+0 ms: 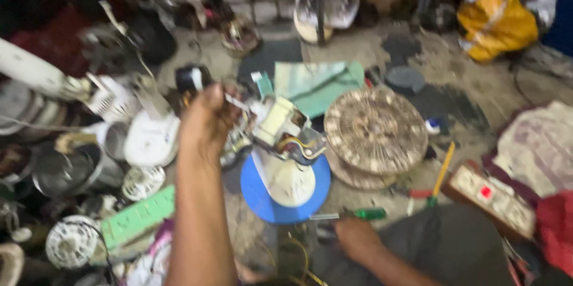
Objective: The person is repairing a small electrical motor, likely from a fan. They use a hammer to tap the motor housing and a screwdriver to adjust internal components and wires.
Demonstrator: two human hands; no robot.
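The picture is blurred. My left hand (206,120) is raised over the floor with its fingers closed around one end of a small white fan motor (285,131) with coloured wires. Under the motor stands a white cone on a blue round base (262,199). My right hand (358,239) is low, near my dark trouser leg, right beside a green-handled screwdriver (365,214) that lies on the floor. Whether its fingers touch the screwdriver is unclear.
A dusty round fan grille (376,128) lies right of the motor. A yellow tool (443,169) and a wooden switch board (492,196) are further right. White fan parts (149,140), a green strip (137,217) and metal pots crowd the left. A yellow bag (495,17) sits at the back right.
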